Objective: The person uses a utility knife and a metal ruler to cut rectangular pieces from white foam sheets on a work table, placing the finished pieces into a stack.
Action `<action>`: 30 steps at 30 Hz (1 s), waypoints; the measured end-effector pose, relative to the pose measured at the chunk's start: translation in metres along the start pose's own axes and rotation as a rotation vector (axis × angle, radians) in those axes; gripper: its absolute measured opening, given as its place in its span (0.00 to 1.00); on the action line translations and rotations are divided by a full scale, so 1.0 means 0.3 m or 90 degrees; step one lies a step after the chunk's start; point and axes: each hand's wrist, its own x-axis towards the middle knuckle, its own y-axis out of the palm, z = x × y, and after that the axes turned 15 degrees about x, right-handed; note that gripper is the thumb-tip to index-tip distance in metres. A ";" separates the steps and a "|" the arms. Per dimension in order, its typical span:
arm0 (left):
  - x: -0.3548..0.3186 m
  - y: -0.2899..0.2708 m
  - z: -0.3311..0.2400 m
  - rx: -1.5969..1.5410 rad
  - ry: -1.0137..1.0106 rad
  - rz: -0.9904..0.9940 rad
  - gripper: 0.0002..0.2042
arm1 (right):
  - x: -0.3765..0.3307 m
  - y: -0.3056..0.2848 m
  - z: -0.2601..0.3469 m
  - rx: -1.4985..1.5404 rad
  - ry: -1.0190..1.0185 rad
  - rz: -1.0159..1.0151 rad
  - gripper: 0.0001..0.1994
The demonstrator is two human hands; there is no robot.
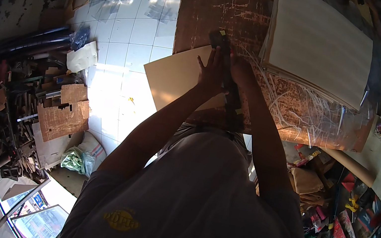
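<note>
A long dark bar with yellow-green marks near its ends [233,96] lies across a beige sheet of board [170,75], running from near my body toward the far side of the worktable. My left hand [212,72] rests on the bar's left side and the sheet, its fingers stretched out and spread. Right beside the bar, my right hand [242,72] is closed, with a small reddish spot by its fingertips. What it grips is too dark and small to make out. The sheet's left corner juts past the table edge.
The scratched brown worktable [224,8] carries a thick stack of pale sheets [321,45] at the right. Thin offcut strips [303,107] lie tangled in front of it. Scrap boards [63,113] are heaped at the left; tools and a cardboard tube [351,166] are at lower right.
</note>
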 end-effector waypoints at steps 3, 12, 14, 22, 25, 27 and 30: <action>-0.008 0.020 0.013 -0.007 -0.006 0.016 0.69 | -0.198 -0.034 0.097 0.110 0.119 0.036 0.28; -0.009 0.016 0.008 -0.018 0.000 -0.015 0.63 | -0.634 0.107 -0.207 -0.131 -0.035 0.051 0.14; -0.013 0.014 0.006 0.005 0.005 0.004 0.67 | -0.669 0.099 -0.242 -0.209 -0.106 0.050 0.13; -0.030 0.092 0.057 -0.113 0.018 -0.126 0.71 | -0.685 0.004 -0.018 0.133 0.163 -0.121 0.31; -0.046 0.103 0.104 -0.160 0.069 -0.145 0.67 | -0.670 0.145 -0.053 -0.007 0.060 -0.183 0.39; -0.062 0.170 0.190 -0.180 -0.008 -0.233 0.64 | -0.679 0.157 -0.024 -0.012 0.063 -0.153 0.39; -0.117 0.253 0.330 -0.149 -0.195 -0.237 0.58 | -0.677 0.180 -0.029 -0.040 0.052 -0.134 0.39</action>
